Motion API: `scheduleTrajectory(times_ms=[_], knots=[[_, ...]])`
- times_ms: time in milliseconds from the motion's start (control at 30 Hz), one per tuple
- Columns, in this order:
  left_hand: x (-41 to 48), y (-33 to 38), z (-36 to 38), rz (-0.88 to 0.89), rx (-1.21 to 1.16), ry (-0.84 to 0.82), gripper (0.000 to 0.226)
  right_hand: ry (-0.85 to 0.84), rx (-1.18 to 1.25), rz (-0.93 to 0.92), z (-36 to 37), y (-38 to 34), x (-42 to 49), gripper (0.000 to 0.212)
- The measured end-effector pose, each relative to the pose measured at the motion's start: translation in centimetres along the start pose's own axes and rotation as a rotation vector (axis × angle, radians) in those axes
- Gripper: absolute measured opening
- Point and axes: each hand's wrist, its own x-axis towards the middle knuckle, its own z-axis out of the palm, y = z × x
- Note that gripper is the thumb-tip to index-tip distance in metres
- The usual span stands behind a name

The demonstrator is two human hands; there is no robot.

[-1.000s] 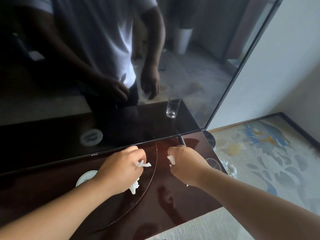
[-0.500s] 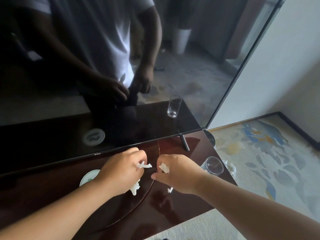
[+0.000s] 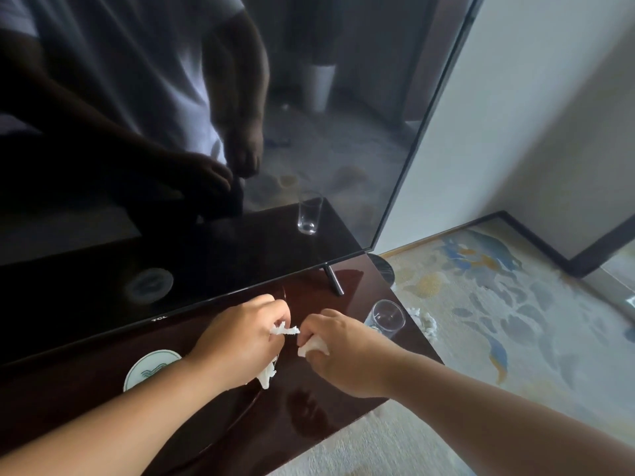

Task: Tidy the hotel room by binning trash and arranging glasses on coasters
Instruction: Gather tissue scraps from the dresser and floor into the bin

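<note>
Head view. Asker: What is biggest here?

Describer: A dark television (image 3: 206,166) fills the upper left and centre of the frame, its screen mirroring a person in a white shirt. Below it, a glossy dark-brown table (image 3: 309,427) runs across the lower left. A pale patterned carpet (image 3: 515,338) covers the lower right.

Asker: And the hands?

Describer: Both reach in from the bottom edge and meet at lower centre, over the table, just beside each other. The left hand (image 3: 240,341) has curled fingers pinching torn tissue (image 3: 284,330), with another white strip hanging beneath the palm. The right hand (image 3: 347,352) is curled round a wad of tissue (image 3: 314,345).

Asker: Where are the glass and coaster?

Describer: A clear glass (image 3: 386,317) stands upright near the table's right edge, just right of the right hand. A round white coaster (image 3: 151,369) with a green pattern lies left of the left wrist, well apart from the glass. More crumpled tissue (image 3: 426,321) lies on the carpet beside the table.
</note>
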Motion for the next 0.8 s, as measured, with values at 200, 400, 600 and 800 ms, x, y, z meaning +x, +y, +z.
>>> scheduleTrajectory(times_ms=[200,400,600,800], knots=[[1.2,4.0,1.6,0.102,0.014,0.012,0.011,0.165,0.002,0.013,-2.3,2.8,-2.7,0.011],[2.2,9.3,3.9,0.119,0.047,0.031,0.012,0.217,-0.019,-0.014,-4.8,6.8,-6.2,0.011],[3.0,16.7,7.9,0.115,0.097,0.042,0.008,0.219,-0.023,-0.072,-7.6,13.2,-11.2,0.016],[5.1,24.9,12.5,0.14,0.081,-0.002,0.008,0.235,0.0,-0.032,-10.6,20.5,-16.4,0.009]])
